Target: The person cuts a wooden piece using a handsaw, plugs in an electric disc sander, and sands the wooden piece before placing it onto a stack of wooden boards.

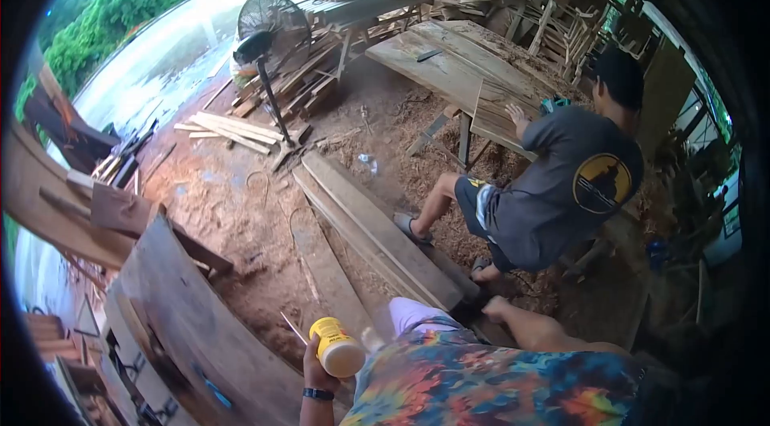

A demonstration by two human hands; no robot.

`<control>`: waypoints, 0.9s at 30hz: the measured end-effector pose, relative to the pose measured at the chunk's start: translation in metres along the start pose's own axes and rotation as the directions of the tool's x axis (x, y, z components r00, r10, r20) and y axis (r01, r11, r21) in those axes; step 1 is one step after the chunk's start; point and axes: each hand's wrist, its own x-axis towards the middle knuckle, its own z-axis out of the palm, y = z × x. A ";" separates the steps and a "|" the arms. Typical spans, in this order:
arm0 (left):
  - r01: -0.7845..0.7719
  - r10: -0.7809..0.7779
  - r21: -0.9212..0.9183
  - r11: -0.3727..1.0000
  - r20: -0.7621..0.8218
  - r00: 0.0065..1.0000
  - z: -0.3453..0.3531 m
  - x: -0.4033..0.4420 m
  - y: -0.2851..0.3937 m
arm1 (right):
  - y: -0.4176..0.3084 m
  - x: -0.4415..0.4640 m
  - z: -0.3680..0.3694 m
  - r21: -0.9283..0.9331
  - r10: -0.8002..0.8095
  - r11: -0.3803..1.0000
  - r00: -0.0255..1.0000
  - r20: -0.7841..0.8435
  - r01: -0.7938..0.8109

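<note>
My left hand (319, 371), with a dark band at its wrist, is closed around a yellow tub (332, 339) with a pale round end turned toward me. A thin light stick (293, 327) sticks out beside the tub on the same side. My right hand (497, 310) hangs low, close to the near end of a thick wooden beam (385, 225). Its fingers point down and away, and their grip is too small and dark to make out. Below me show my multicoloured shirt and a light purple garment.
A person in a dark shirt (561, 185) stands at the right, one hand on a wooden worktable (449, 77). A standing fan (273, 25) is beyond the beams. A curved wooden panel (192, 298) lies at the left. Shavings and loose boards (233, 129) cover the ground.
</note>
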 end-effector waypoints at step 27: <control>0.321 -0.463 0.526 0.787 0.162 0.871 0.332 0.436 0.278 | -0.167 0.217 -0.572 0.663 0.257 0.609 0.683 -0.684 0.435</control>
